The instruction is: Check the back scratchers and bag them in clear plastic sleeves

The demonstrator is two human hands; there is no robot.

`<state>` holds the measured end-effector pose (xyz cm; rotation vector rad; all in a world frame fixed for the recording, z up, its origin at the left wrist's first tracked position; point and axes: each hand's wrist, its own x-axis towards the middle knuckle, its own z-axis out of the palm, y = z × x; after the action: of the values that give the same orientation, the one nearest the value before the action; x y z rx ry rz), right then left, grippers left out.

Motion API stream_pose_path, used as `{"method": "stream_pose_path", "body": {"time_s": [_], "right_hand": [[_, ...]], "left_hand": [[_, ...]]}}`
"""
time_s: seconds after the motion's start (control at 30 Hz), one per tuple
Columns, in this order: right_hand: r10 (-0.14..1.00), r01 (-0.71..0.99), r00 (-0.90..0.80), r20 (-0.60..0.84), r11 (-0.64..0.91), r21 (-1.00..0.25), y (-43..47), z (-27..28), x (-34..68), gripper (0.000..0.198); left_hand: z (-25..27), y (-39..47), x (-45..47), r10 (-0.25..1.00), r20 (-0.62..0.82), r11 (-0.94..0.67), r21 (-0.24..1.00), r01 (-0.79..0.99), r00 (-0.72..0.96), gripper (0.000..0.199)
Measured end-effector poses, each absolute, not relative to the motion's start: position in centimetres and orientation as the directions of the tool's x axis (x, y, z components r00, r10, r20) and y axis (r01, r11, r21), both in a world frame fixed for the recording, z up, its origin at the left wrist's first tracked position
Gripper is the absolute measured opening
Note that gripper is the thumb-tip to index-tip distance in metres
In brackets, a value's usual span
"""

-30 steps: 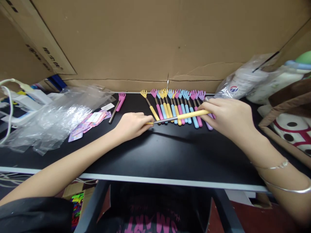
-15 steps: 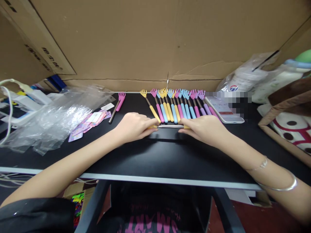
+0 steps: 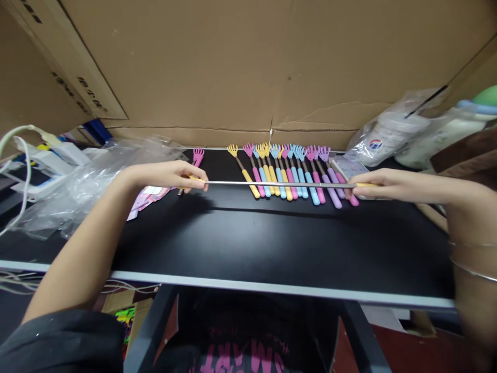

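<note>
Between my hands a telescopic back scratcher point(image 3: 264, 184) is stretched out level above the black table, its thin metal rod fully in sight. My left hand point(image 3: 174, 176) is closed on one yellow end, and my right hand point(image 3: 380, 185) grips the yellow part at the other end. Behind the rod lies a row of back scratchers point(image 3: 287, 176) with yellow, pink, blue and purple handles, claw heads toward the cardboard. A lone pink back scratcher point(image 3: 198, 156) lies beyond my left hand, partly covered by it.
Clear plastic bags point(image 3: 93, 181) and pink cards point(image 3: 151, 197) lie at the left. To the right are a phone point(image 3: 345, 165), a bagged cup point(image 3: 399, 132) and a bottle point(image 3: 438, 134). A cardboard wall point(image 3: 217, 67) closes off the back; the table's pale edge point(image 3: 248, 287) runs in front.
My hands have moved far apart, left and right, pulling the back scratcher's rod out from short to long. The right hand now passes in front of the phone.
</note>
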<state>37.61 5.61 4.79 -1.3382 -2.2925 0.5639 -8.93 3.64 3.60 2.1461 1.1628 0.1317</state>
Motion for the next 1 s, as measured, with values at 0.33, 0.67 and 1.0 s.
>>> {"method": "stream_pose_path", "body": {"time_s": [0.33, 0.67, 1.0], "right_hand": [[0.756, 0.831, -0.536, -0.376, 0.393, -0.394, 5.7, 4.6, 38.6, 0.057], [0.845, 0.852, -0.523, -0.109, 0.516, -0.085, 5.6, 4.4, 36.8, 0.048], [0.73, 0.728, -0.681, 0.062, 0.664, 0.171, 1.7, 0.3, 28.0, 0.031]], "left_hand": [[4.1, 3.2, -8.0, 0.818, -0.139, -0.502, 0.299, 0.811, 0.558, 0.038], [3.4, 4.2, -9.6, 0.901, 0.027, -0.433, 0.038, 0.901, 0.432, 0.039], [0.2, 0.5, -0.5, 0.656, 0.259, -0.704, -0.13, 0.698, 0.709, 0.031]]}}
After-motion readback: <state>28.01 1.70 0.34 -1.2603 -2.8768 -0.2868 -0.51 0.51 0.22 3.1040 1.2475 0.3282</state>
